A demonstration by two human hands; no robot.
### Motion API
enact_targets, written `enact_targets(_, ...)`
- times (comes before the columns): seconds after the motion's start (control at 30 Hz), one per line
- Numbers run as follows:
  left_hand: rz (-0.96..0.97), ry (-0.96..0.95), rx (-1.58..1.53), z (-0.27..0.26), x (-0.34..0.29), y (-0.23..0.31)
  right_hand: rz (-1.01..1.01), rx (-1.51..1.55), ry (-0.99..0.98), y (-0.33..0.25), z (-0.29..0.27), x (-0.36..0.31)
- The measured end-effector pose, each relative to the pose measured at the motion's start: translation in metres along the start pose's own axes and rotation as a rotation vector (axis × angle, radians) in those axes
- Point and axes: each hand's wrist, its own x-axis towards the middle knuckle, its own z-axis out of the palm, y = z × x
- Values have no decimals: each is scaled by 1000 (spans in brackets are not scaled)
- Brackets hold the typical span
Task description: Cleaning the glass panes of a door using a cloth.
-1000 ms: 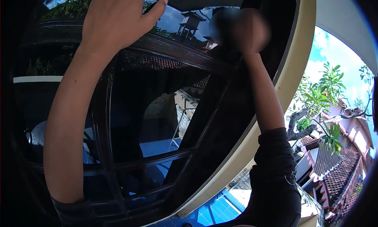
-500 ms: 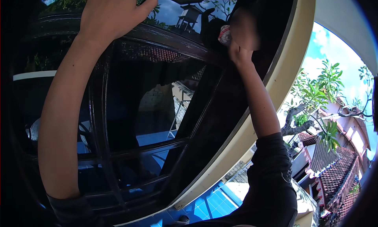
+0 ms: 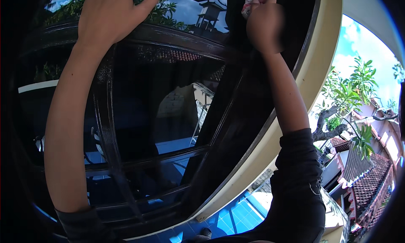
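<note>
A dark-framed glass window (image 3: pixel 168 99) fills the middle of the view and mirrors trees, sky and a small tower. My left hand (image 3: pixel 110 15) is up at its top left with the thumb stretched out to the side; the other fingertips run out of the picture. It seems to lie against the upper pane or frame. At the upper right, my right hand (image 3: pixel 265 25) has its fingers closed round a crumpled red-and-white cloth (image 3: pixel 246 9), by the right end of the upper pane. Part of that hand is blurred.
A cream wall edge (image 3: pixel 310 70) curves along the dark frame's right side. Blue floor tiles (image 3: pixel 236 215) lie far below, with a dark shoe (image 3: pixel 206 232) at the bottom. Outside on the right are a tree (image 3: pixel 352 89) and tiled roofs (image 3: pixel 371 179).
My right hand has moved up with the cloth, along the frame's right side. My left hand has shifted slightly up and left in the view, thumb still out.
</note>
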Motion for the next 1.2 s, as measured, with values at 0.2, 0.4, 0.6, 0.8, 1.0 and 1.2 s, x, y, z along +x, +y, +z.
enact_targets(0.2,-10,-47,39,-1,6,14,-315,-18,7,2,-22,-6)
enact_targets(0.4,6,52,-92,0,3,1,-100,285,-316,-28,-41,-13)
enact_targets(0.6,72,79,-56,-3,15,9,-153,140,-406,-26,-60,-16)
enact_targets(0.8,57,77,-97,-9,3,7,-125,144,-365,-38,-58,-41)
enact_targets(1.0,188,255,-81,9,7,3,-113,-20,-238,-18,-46,-38)
enact_targets(1.2,244,322,-80,14,6,-4,-155,-97,-168,-26,-42,-26)
